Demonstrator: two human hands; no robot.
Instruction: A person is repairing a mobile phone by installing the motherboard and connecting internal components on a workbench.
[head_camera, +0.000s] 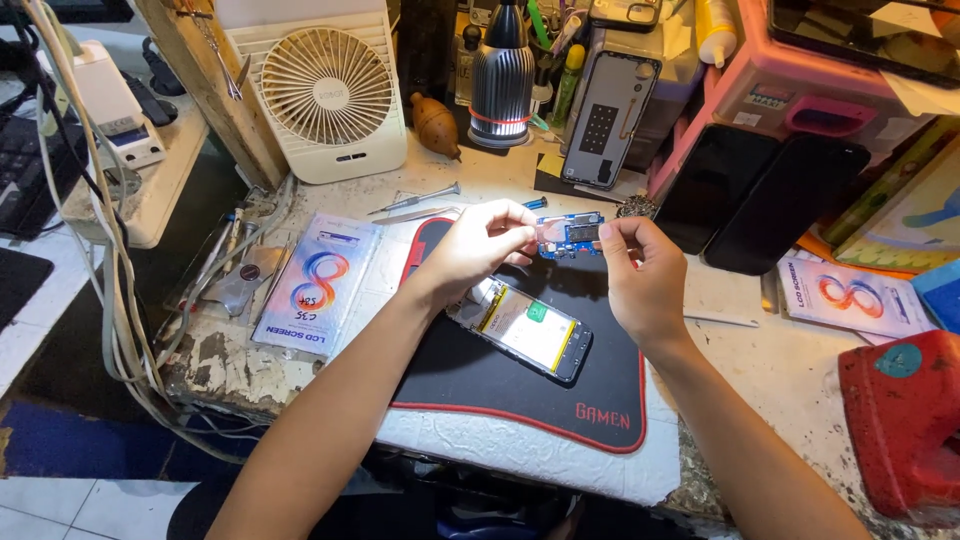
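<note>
Counted here: one blue circuit board (569, 237), one opened phone (527, 330), one black mat (520, 385), one white desk fan (328, 92), two screwdrivers (415, 201) (the second barely shows), two printed screen packets (315, 283), two dark phones (750, 195) leaning side by side.

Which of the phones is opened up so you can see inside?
The phone lying on the black mat below both hands; its battery shows. The others lean upright, dark and closed.
</note>
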